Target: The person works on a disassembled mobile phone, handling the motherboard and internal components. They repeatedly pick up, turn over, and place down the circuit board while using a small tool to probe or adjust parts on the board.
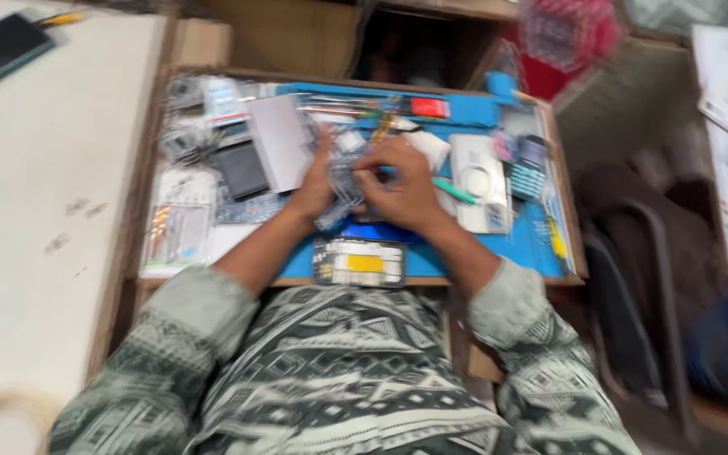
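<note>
While both hands meet over a blue work mat (465, 257), the left hand (318, 190) and right hand (406, 190) close together on a small clear plastic packet (343, 181), blurred in the frame. Just beyond the right hand's knuckles lies a teal pen (457, 192); just below the wrists sits an opened phone (359, 262); left of the left hand, a dark screen panel (243, 168).
</note>
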